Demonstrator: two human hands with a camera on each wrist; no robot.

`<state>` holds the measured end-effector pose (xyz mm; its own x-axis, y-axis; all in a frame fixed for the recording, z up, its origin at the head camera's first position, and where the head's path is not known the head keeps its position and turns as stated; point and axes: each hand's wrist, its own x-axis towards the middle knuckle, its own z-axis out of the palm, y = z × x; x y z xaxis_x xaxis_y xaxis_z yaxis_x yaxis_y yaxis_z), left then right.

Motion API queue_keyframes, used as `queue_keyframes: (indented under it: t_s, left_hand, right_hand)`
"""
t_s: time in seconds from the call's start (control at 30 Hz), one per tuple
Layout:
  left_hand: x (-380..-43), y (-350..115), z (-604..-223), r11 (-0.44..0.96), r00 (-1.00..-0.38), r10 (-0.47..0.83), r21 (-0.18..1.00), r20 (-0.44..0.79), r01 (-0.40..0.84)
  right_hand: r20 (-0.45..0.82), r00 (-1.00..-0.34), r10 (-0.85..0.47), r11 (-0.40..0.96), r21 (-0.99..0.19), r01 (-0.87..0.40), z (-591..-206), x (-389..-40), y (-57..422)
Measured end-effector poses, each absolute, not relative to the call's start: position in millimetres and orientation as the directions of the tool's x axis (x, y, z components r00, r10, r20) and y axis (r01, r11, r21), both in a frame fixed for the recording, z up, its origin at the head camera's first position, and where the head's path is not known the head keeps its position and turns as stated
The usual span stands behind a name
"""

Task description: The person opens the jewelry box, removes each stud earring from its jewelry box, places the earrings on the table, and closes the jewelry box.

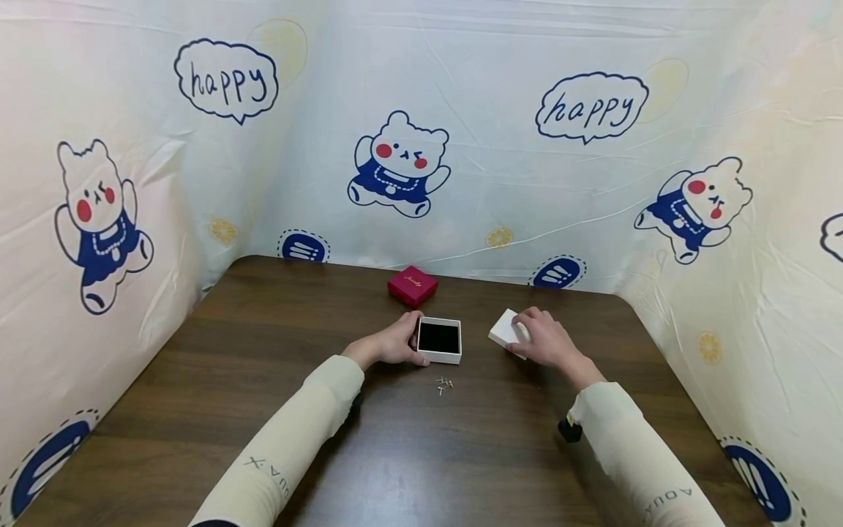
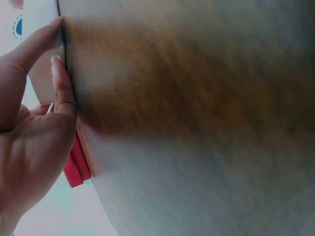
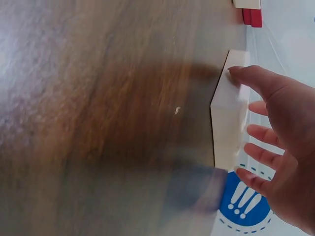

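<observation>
An open white box (image 1: 440, 359) with a black lining sits on the table. My left hand (image 1: 397, 342) holds its left side, thumb at the near corner and fingers along the side and back. In the left wrist view, the thumb and a bent finger (image 2: 61, 81) meet the white box wall (image 2: 42, 73). To the right lies a white box lid (image 1: 503, 329). Over it is my right hand (image 1: 545, 338), its thumb touching the lid's side in the right wrist view and its other fingers spread loosely over the top. Several small silvery pin-like pieces (image 1: 451, 383) lie just in front of the box.
A red box (image 1: 413, 286) with gold lettering stands behind the white box. The brown wooden table (image 1: 263, 315) is bordered by a printed cloth (image 1: 487, 176) at the back and both sides.
</observation>
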<state>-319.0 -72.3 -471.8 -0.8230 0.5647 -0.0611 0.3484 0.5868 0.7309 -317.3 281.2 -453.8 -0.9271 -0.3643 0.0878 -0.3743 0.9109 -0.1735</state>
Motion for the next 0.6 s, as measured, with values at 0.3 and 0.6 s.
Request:
queue_keyframes:
  t_s: [0.3,0.6]
  left_hand:
    - [-323.5,-72.0,-479.6,0.583,-0.826,0.560,0.737,-0.060,0.342]
    - [-323.8,-72.4,-480.5,0.590,-0.820,0.569,0.728,-0.067,0.350]
  right_hand:
    - [0.023,-0.952,-0.305,0.928,-0.217,-0.302,-459.9,-321.1,288.9]
    - [0.001,-0.960,-0.279,0.929,-0.253,-0.270,-464.5,-321.7,291.8]
